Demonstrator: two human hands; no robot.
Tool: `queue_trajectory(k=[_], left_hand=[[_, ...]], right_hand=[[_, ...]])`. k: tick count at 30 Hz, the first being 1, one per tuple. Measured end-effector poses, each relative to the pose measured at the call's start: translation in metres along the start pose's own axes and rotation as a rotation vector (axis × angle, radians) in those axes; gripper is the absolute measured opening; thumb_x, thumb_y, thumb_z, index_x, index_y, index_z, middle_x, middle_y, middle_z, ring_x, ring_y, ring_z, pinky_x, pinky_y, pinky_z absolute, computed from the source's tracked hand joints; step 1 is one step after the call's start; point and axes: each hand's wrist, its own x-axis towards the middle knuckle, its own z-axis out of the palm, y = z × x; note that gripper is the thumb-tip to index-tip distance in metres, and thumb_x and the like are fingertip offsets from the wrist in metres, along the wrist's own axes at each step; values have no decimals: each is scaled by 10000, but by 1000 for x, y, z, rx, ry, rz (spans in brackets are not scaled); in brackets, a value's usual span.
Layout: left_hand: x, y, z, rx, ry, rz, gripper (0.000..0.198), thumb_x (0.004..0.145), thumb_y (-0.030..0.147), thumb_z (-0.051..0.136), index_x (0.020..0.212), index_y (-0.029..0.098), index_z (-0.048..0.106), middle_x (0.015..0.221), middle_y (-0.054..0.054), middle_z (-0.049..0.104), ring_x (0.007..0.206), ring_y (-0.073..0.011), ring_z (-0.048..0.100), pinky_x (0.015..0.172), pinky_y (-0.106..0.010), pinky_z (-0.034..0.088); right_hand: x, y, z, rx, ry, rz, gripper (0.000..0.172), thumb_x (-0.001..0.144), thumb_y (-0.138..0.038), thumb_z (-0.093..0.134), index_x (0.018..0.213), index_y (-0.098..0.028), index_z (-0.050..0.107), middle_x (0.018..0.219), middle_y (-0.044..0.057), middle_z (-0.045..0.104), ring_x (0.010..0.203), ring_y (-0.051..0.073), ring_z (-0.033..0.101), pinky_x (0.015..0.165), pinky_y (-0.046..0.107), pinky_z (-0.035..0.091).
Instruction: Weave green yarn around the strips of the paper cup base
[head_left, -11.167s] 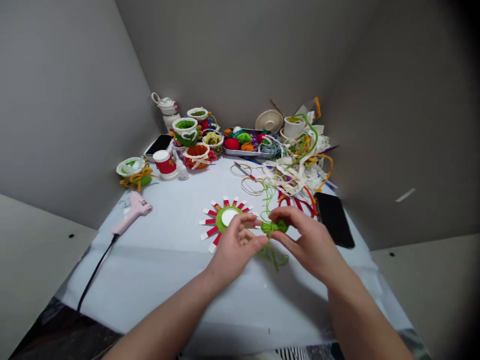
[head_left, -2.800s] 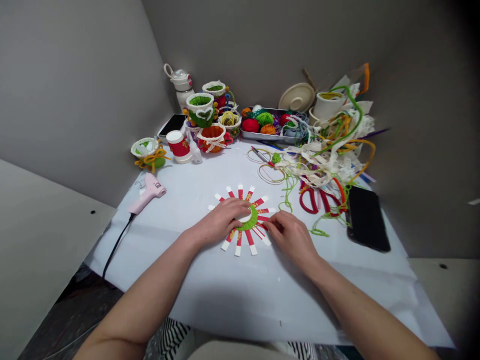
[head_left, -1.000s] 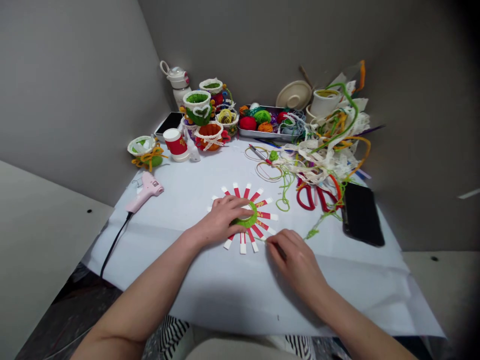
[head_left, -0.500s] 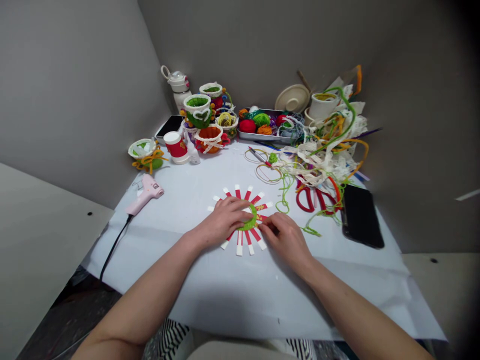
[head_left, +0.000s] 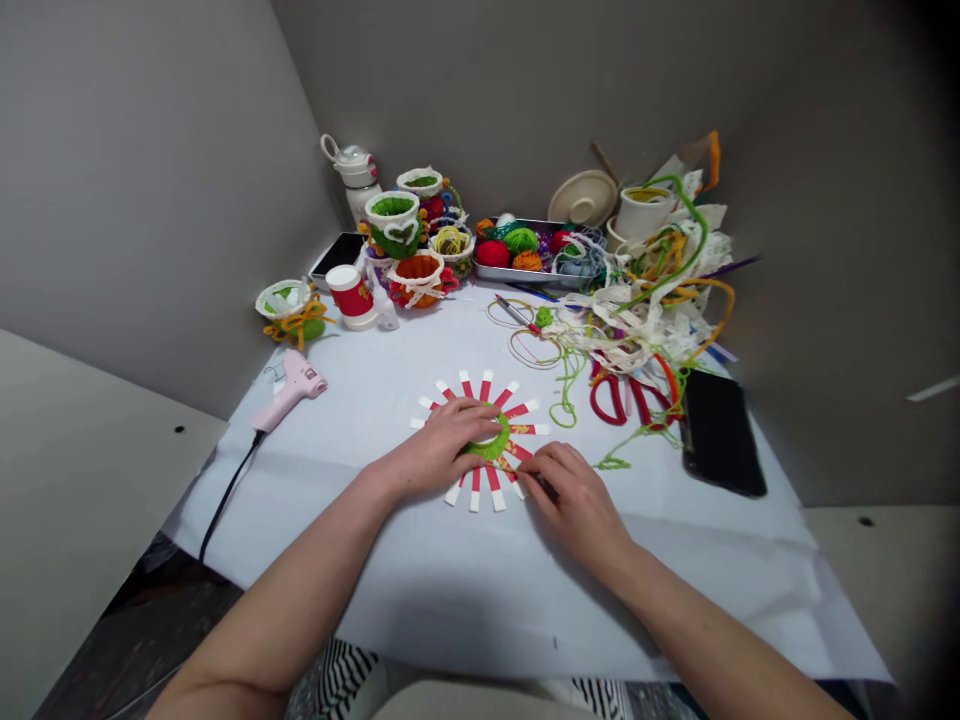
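Note:
A round cup base ringed with woven green yarn lies on the white paper, with red-and-white paper strips radiating from it. My left hand rests flat across the ring and holds it down. My right hand sits at the lower right of the ring, its fingertips pinched against the strips. A thin strand seems to run from those fingertips into the weave. A small dark bit shows under the fingers, too small to name. The ring's left part is hidden under my palm.
To the right lie loose green yarn, red-handled scissors and a black phone. A pile of lace and pipe cleaners rises behind them. A pink glue gun lies left. Yarn cups and a metal tray of yarn balls stand at the back.
My right hand has shifted down and right along the ring's lower edge. The wheel has turned slightly under my left hand. Earlier, both hands held a green yarn bundle above the table.

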Motion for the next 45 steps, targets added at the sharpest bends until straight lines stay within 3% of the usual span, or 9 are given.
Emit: queue_trajectory(k=[12,17,21,25,30,35,39,43,45], left_hand=[[-3,-4,-3,-45,-62,-35,440,1005,117,564,1408,291,592,1543,-74,546,1443,-265,430,1196,-557,392],[-3,-2,-4,-39,-79,-44,434,990,104,574,1389,273,608,1547,-82,546,1446,-273,433,1206,-561,378],[-3,-3,-3,-50,-66,-30,433,984,81,587,1380,255,604,1546,-80,544,1447,-257,428,1219,-533,378],[-2,-3,-2,-42,-71,-20,422,1000,99,583,1383,274,601,1532,-65,553,1435,-253,434,1215,-538,385],[-2,-1,-5,-37,-75,-25,422,996,97,572,1378,273,604,1518,-75,563,1427,-266,440,1193,-542,406],[-2,2,-3,-50,-57,-36,407,974,178,668,1361,290,613,1528,-87,545,1435,-287,443,1198,-557,397],[0,7,8,5,65,-127,326,952,289,736,1268,262,658,1565,-136,430,1451,-339,407,1186,-596,391],[3,11,12,41,117,-200,419,939,281,751,1330,224,614,1309,-134,576,1263,-318,514,1106,-543,465],[4,11,7,45,94,-182,443,940,256,742,1356,225,591,1308,-126,602,1241,-309,522,1106,-534,454]], right_hand=[[-40,-21,-5,-65,-29,-145,215,1032,-84,495,1056,-192,679,906,87,676,812,207,599,696,345,541],[-51,-19,-3,-17,-42,-93,175,1023,-88,526,1054,-191,664,896,74,662,830,205,602,737,343,551],[-38,-6,-9,-33,-32,-2,142,1026,-126,530,1002,-190,655,906,73,660,843,213,608,760,355,536],[-3,11,-14,-65,-88,79,141,1002,-167,565,896,-211,647,855,52,643,818,219,602,740,355,499],[32,23,-5,-81,-109,124,188,974,-162,541,809,-215,613,810,51,623,793,222,585,732,350,461],[33,24,4,-53,-57,125,164,979,-178,529,836,-223,594,809,47,632,787,221,577,724,341,447],[30,25,6,-48,-45,125,151,965,-164,540,839,-227,596,816,44,637,792,222,574,732,343,444],[30,25,8,-50,-20,128,149,965,-152,549,845,-223,601,814,39,628,804,226,566,755,355,453],[29,23,5,-20,-27,105,143,980,-159,555,865,-218,617,830,42,625,822,225,575,766,357,468]])
